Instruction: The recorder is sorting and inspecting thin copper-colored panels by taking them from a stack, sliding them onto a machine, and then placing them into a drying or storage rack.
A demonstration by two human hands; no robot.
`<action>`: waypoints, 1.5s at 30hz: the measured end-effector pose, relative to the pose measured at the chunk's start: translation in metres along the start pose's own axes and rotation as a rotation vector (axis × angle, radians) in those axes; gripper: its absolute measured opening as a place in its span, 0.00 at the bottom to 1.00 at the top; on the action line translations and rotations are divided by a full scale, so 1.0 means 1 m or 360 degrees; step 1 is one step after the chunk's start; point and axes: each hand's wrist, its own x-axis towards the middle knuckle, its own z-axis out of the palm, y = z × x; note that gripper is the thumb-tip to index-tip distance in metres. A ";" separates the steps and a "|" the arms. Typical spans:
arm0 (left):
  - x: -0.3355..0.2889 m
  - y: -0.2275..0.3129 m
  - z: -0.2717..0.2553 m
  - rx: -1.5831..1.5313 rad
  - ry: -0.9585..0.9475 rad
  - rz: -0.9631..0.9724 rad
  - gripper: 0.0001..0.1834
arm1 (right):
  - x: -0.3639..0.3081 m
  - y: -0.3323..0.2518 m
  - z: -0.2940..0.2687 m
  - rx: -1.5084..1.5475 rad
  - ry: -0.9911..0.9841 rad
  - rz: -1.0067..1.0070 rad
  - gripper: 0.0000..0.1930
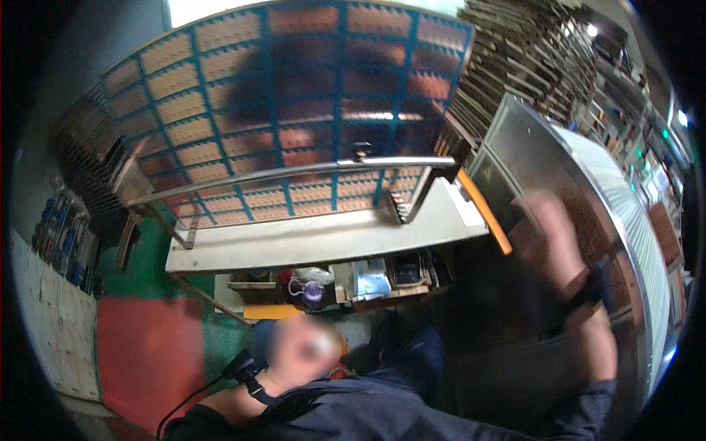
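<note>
Two hands frame the workspace: left hand (pixel 305 351), near left, blurred, and right hand (pixel 546 217), at right; neither's grip can be told. Between them, one coppery panel (pixel 294 117), teal-gridded, rises beyond one pale bench (pixel 294 242), left of one orange bar (pixel 484 212).

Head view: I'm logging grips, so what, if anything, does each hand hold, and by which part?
Cannot be told: the left hand is blurred; the right hand, near the orange bar, is indistinct.

2 hands (pixel 550 219) (pixel 294 356), 2 wrist straps (pixel 586 292) (pixel 257 390), 1 panel (pixel 294 95), 1 tabletop (pixel 323 237), 1 rail (pixel 294 174), 1 purple cup (pixel 313 295), 1 orange bar (pixel 485 213).
</note>
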 end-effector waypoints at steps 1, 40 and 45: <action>0.000 0.009 -0.008 -0.0029 0.0069 0.0008 0.19 | -0.013 -0.030 0.036 -0.0418 -0.0197 -0.0527 0.23; 0.012 0.038 -0.048 -0.0433 -0.0254 0.0222 0.43 | -0.021 -0.201 0.112 -0.0008 -0.0348 -0.1343 0.16; 0.019 0.033 -0.057 -0.0755 -0.0888 0.0438 0.44 | -0.019 -0.208 0.088 0.0221 -0.0633 -0.1668 0.15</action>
